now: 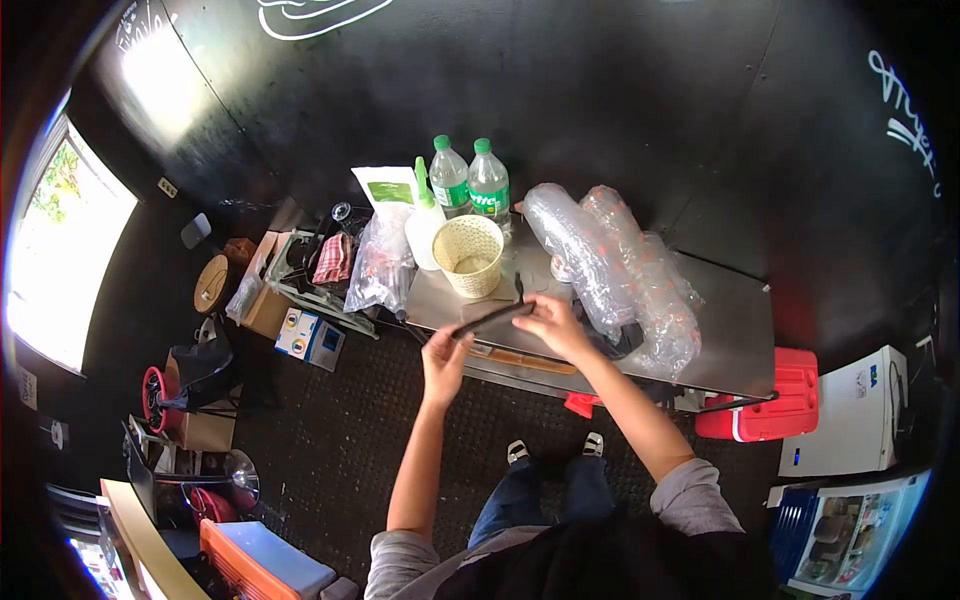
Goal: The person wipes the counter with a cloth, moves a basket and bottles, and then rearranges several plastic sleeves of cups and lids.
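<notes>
My left hand [446,352] and my right hand [548,324] are raised over the front edge of a steel table [735,300]. Between them stretches a narrow black strip [490,320], like a strap, its left end pinched in my left hand and its right part in my right. A thin dark end sticks up beside my right fingers. Just beyond the strip stands a cream woven basket [469,250]. To the right of my right hand lie long clear plastic sleeves [585,255] with orange marks.
Two green-capped bottles [488,180], a white spray bottle [424,230] and a white-and-green pouch [385,185] stand behind. A red cooler [775,395] and white freezer [845,415] are at the right. Boxes, including a blue-and-white box [309,339], sit left on the floor.
</notes>
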A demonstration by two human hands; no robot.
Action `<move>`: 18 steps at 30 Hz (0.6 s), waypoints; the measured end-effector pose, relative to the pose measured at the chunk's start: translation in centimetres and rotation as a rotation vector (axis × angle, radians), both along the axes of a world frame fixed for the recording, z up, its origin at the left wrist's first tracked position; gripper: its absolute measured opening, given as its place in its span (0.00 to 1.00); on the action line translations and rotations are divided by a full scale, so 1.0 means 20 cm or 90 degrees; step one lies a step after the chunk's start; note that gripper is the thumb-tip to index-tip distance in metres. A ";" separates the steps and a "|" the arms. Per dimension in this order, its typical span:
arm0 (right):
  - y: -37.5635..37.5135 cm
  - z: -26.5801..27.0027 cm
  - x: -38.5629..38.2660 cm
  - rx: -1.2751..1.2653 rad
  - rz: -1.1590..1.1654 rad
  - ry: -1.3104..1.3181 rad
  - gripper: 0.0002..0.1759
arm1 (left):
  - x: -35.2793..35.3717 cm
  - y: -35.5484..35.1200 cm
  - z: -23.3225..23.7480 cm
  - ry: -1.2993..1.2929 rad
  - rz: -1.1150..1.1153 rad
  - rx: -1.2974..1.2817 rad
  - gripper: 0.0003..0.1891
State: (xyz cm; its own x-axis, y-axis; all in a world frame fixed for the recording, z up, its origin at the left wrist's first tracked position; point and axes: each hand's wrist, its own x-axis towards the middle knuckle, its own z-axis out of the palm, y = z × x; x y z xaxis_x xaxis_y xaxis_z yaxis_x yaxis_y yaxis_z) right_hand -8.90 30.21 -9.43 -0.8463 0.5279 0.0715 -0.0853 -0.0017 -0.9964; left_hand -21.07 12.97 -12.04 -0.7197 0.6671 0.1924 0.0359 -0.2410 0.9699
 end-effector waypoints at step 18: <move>0.05 -0.39 -0.14 0.256 -0.056 -0.155 0.30 | -0.14 0.19 -0.48 0.505 0.085 -0.421 0.32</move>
State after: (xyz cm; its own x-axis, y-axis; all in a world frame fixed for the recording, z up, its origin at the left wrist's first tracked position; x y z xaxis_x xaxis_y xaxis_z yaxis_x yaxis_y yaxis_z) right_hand -11.76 31.30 -17.33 -0.8176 0.5686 0.0906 0.1675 0.3855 -0.9074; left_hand -23.80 16.73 -21.67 -0.6224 0.7356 0.2675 0.7078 0.3831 0.5935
